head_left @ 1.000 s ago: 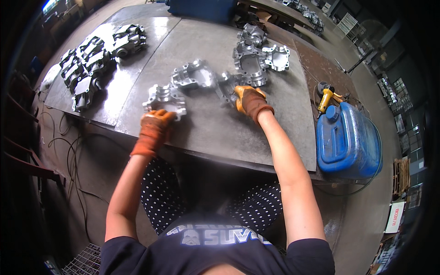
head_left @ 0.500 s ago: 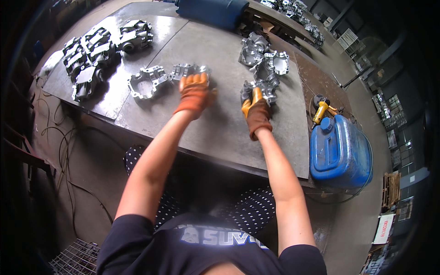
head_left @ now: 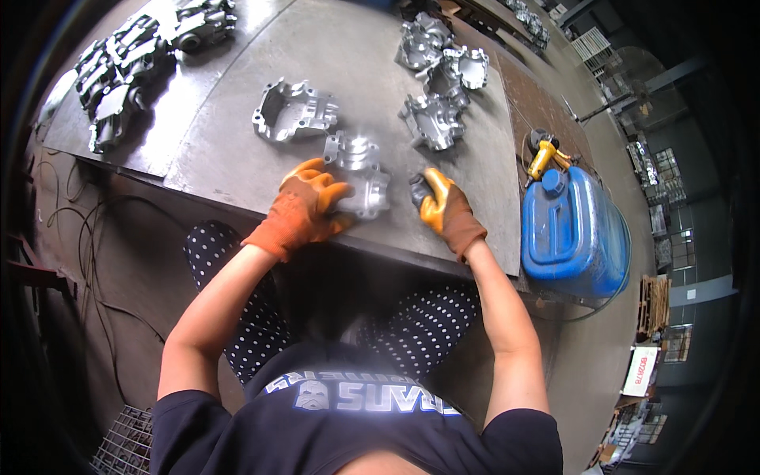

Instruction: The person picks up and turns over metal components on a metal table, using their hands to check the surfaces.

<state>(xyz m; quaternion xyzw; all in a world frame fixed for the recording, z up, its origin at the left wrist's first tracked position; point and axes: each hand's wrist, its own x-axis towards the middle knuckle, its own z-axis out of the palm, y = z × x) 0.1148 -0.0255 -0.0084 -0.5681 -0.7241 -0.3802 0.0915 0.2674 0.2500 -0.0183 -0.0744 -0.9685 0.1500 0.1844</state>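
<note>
Blurred casting [head_left: 364,184]: shiny silver metal with scooped-out bits, just right of the left hand and left of the right hand; on the metal table [head_left: 229,150] or a little above, hard to tell which.
Left hand [head_left: 305,207]: gloved in orange, fingers bent on the left side of the blurred casting, seemingly holding on.
Right hand [head_left: 447,210]: gloved in brown and yellow, half curled, apart from the blurred casting; a dark patch [head_left: 419,191] by the fingers, maybe glove, maybe a small thing, too hard to tell.
Step at the near edge: looks like handling one casting with the left hand alone.
Next move: probably calls for a firm grip on the lumpy rim, right fingers ready at the free side.
Hollow casting [head_left: 297,111]: ahead of the left hand, just past the blurred casting.
Bumpy casting [head_left: 434,123]: ahead of the right hand, not touching.
Casting cluster [head_left: 419,43]: farther ahead of the right hand.
Casting heap [head_left: 119,103]: well left of the left hand, farther ahead.
Blue jerrycan [head_left: 578,229]: right of the right hand.
Yellow angle grinder [head_left: 543,158]: right of the right hand too, just past the jerrycan.
</note>
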